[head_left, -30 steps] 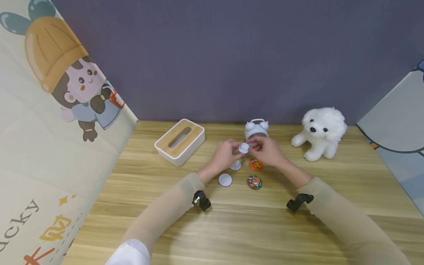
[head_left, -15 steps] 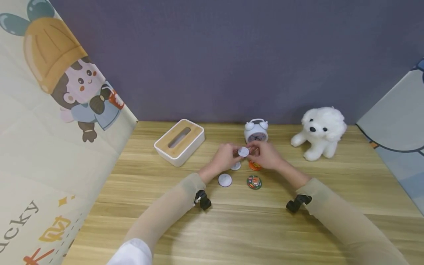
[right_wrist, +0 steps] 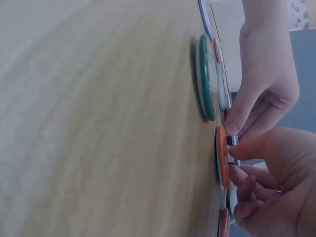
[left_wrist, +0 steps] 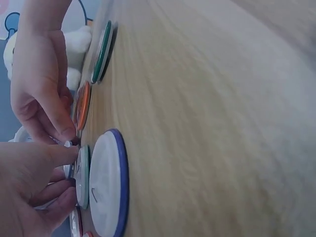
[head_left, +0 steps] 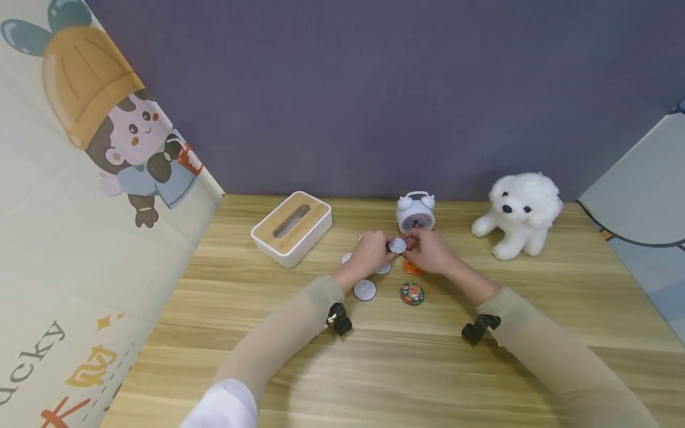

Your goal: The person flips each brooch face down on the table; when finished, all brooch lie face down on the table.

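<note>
Both hands meet over the table in the head view, pinching a small round pin badge (head_left: 398, 245) with its pale back up. My left hand (head_left: 369, 254) grips its left edge; my right hand (head_left: 432, 251) grips the right edge. Close below lie an orange badge (head_left: 411, 267) and a pale-backed badge (head_left: 383, 269), both partly covered by the hands. Nearer the person are a green patterned badge (head_left: 412, 293) and another pale-backed one (head_left: 365, 290), whose blue rim shows in the left wrist view. One more pale badge (head_left: 346, 258) peeks out behind the left wrist.
A white alarm clock (head_left: 415, 214) stands right behind the hands. To the left is a white tissue box (head_left: 291, 229) with a wooden lid, to the right a white plush dog (head_left: 516, 217). A dark wall (head_left: 374, 101) closes off the table's back edge.
Both hands and the held badge have come slightly toward the person, uncovering the clock face. The left forearm has shifted right, and pale badges now show left of that hand.
</note>
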A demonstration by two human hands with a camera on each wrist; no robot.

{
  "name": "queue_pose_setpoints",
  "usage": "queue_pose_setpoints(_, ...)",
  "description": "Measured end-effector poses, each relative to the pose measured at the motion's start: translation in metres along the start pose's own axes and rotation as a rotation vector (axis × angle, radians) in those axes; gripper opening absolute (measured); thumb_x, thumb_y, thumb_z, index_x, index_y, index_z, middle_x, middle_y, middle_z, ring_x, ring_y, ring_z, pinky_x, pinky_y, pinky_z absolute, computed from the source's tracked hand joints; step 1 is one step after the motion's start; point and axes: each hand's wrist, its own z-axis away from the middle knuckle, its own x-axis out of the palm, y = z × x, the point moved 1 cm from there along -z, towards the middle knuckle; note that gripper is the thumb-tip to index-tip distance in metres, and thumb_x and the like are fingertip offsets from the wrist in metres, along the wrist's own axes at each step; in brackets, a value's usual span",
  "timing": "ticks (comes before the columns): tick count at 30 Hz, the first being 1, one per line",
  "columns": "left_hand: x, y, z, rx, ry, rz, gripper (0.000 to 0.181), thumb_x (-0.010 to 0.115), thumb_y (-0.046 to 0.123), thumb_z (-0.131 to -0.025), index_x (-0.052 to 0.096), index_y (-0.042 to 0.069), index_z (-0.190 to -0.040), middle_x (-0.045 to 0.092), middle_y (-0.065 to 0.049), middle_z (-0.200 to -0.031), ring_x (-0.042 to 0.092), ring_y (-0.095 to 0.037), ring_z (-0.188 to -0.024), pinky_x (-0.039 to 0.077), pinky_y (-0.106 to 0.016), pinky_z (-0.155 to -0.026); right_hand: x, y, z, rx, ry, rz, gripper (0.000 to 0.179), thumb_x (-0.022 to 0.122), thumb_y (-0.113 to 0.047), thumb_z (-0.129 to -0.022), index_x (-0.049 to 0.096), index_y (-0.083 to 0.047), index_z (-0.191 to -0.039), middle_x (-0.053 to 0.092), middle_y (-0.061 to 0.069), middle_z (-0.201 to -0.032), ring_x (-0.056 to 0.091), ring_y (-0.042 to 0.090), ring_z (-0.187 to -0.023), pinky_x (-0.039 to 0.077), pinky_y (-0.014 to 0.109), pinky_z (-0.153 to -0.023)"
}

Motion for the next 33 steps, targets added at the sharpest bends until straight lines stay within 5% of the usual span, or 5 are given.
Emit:
queue_pose_setpoints(7,0.0,0.001,-0.002,-0.027,-0.003,-0.017,0.023,0.082,0.025,-0.094,0.082,0.009,-0.111,0.083,-0.007,-0.109,0.078,-0.023,-0.1,0.063,-0.037,-0.088,0.0,0.001,-0.002,0.008,0.004,0.019,0.032,0.075,-0.009,-0.09,0.075,0.001,-0.12,0.08,0.013,-0.096,0.076,0.031,-0.089,0.062,0.049,-0.082)
queue_pose_setpoints(14,0.001,0.001,0.0,-0.026,-0.001,-0.019,0.038,0.084,0.026,-0.092,0.078,0.009,-0.125,0.081,-0.007,-0.121,0.075,-0.027,-0.113,0.061,-0.038,-0.1,-0.006,0.004,0.015,-0.066,0.042,0.014,0.028,0.071,0.001,-0.088,0.075,0.005,-0.115,0.079,0.019,-0.102,0.074,0.032,-0.09,0.062,0.049,-0.083)
queue_pose_setpoints(22,-0.003,0.013,0.01,0.114,-0.013,0.024,0.038,0.083,0.024,-0.09,0.078,0.006,-0.124,0.081,-0.008,-0.12,0.077,-0.022,-0.114,0.056,-0.034,-0.108,-0.017,0.006,0.041,-0.118,0.055,0.071,0.02,0.076,-0.004,-0.09,0.078,0.001,-0.109,0.081,0.015,-0.1,0.072,0.022,-0.08,0.06,0.042,-0.075)
queue_pose_setpoints(27,-0.001,0.02,0.018,0.131,-0.078,-0.004,0.04,0.087,0.03,-0.086,0.08,0.009,-0.12,0.082,-0.003,-0.115,0.074,-0.019,-0.11,0.059,-0.029,-0.099,-0.018,0.004,0.052,-0.108,0.002,0.095,0.028,0.076,-0.002,-0.084,0.077,0.0,-0.113,0.077,0.009,-0.087,0.052,0.007,-0.056,0.047,0.03,-0.059)
queue_pose_setpoints(33,0.007,0.022,0.019,0.151,-0.12,-0.03,0.033,0.088,0.032,-0.088,0.082,0.014,-0.115,0.081,0.005,-0.103,0.071,-0.011,-0.096,0.057,-0.023,-0.086,-0.015,0.002,0.056,-0.112,-0.015,0.114,0.034,0.083,-0.004,-0.08,0.077,-0.002,-0.114,0.071,0.002,-0.079,0.049,0.006,-0.059,0.045,0.03,-0.062)
